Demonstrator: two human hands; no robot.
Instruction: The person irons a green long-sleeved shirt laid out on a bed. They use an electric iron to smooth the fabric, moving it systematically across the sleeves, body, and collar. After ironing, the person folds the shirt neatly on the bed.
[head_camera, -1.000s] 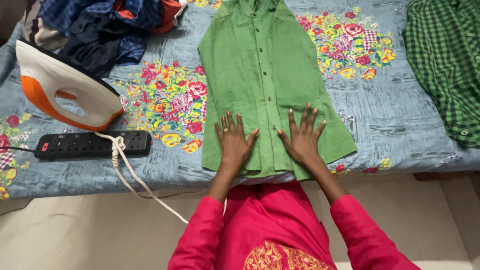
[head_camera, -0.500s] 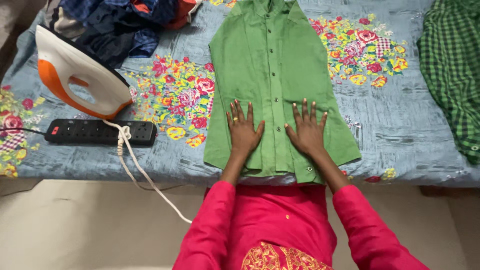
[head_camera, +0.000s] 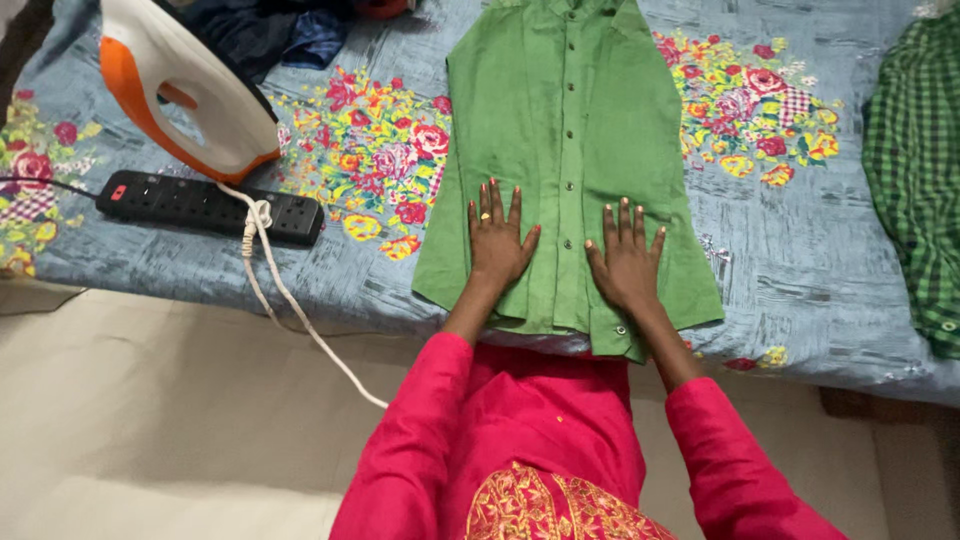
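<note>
Even, soft indoor light over my view, bright colours, no glare, faint shadows under my hands (head_camera: 500, 245), focus sharp across the bedsheet (head_camera: 800, 250), slight wide-angle stretch at the edges

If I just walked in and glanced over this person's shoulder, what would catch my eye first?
Most likely the plain green shirt spread flat in the middle of the flowered bedsheet, with the left hand and right hand pressed palm-down on its lower part, either side of the button line. Next, the white-and-orange iron standing at upper left, behind a black power strip.
</note>
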